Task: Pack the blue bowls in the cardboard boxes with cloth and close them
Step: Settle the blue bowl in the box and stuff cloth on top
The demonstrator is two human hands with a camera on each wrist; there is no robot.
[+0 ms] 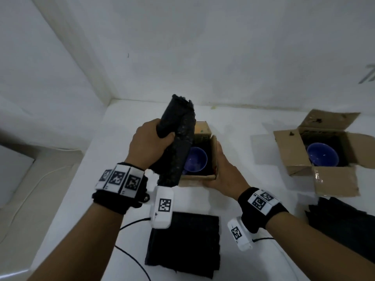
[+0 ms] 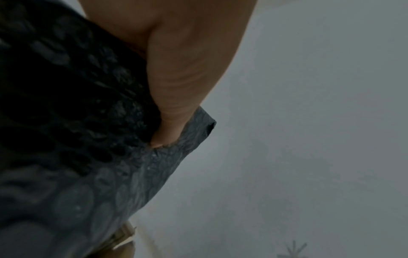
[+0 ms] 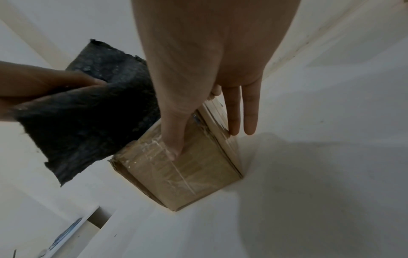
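My left hand [image 1: 150,142] grips a folded black cloth [image 1: 178,138] and holds it upright over the left side of a small open cardboard box [image 1: 194,181]. A blue bowl [image 1: 197,159] sits inside on dark lining, partly hidden by the cloth. My right hand [image 1: 220,169] steadies the box's near right corner. Its thumb [image 3: 174,139] lies on the taped near face of the box [image 3: 198,174], and straight fingers [image 3: 234,113] press the right flap upright. In the left wrist view my thumb [image 2: 172,104] digs into the cloth [image 2: 88,157].
A second cardboard box [image 1: 294,151] stands at the right with flaps spread and a blue bowl [image 1: 322,157] on dark cloth inside. A flat black cloth [image 1: 182,244] lies on the white table near me, more black cloths [image 1: 345,220] at the right. Walls close in behind and at the left.
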